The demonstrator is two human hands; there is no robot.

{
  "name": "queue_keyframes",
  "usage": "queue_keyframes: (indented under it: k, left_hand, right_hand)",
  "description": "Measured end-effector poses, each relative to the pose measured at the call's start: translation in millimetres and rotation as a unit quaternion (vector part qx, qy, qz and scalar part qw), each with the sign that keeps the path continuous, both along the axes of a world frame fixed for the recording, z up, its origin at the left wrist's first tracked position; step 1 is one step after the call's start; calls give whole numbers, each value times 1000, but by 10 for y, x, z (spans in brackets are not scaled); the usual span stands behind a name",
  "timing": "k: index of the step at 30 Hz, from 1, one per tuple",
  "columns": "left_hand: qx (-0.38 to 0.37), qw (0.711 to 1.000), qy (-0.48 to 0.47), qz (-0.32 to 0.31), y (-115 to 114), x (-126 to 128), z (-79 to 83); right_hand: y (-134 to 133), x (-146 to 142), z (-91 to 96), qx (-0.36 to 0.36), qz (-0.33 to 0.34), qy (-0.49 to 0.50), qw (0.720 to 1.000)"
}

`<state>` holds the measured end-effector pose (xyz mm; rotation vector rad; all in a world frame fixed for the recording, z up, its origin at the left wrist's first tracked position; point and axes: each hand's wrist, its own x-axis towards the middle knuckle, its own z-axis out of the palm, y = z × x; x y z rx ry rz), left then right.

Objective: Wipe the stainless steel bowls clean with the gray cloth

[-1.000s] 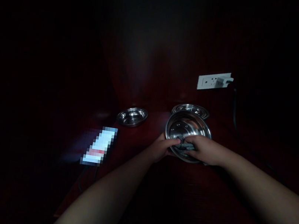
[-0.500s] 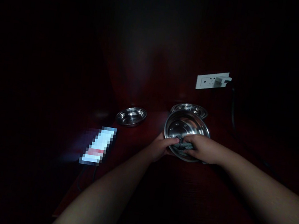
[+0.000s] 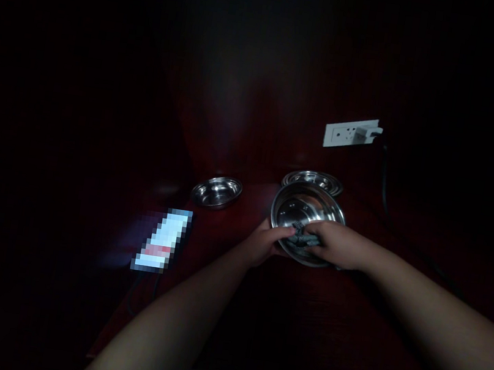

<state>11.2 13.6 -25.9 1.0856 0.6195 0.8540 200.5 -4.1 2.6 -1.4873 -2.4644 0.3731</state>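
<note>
Barely anything has moved since a second ago: outlet, dishes and hands sit slightly further left in frame, mostly a small camera shift; hand pose near identical. Left grip (image 3: 261, 244) is closed on the near-left rim of the steel bowl (image 3: 297, 207), thumb inside over the edge, fingers underneath. Right grip (image 3: 339, 244) is inside the bowl's near side, pinching a bunched grey patterned cloth (image 3: 310, 240) against the inner wall, just beside the left thumb. Bowl is tilted, mouth toward the camera, in front of both arms; can't tell if its base touches the dark red surface (image 3: 337, 328). Directly behind it, partly covered by its rim, is a shiny steel dish (image 3: 313, 178); can't tell if it's one or a stack. Second, smaller steel dish (image 3: 217, 192) stands upright to the left, well apart. Nearer than that, a bright pixelated screen (image 3: 162, 240). Back right: white wall outlet (image 3: 340, 135) with a plug (image 3: 368, 133) in it, dark cable (image 3: 384, 187) below. Lighting poor, edges mostly black.
</note>
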Motion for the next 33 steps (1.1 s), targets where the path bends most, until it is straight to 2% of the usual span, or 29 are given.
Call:
queue_keyframes:
  k: [14,20,33]
  left_hand:
    - [-10,1000,3,16,-19,15,17]
    - [-8,1000,1,4,-16,12,23]
    - [-2,1000,3,8,-33,13,38]
  right_hand:
    - [-16,-20,-14,-20,22,31,999]
    - [-12,-19,-18,-26,38,51,998]
    - [-22,-24,-15,-33,34,55,997]
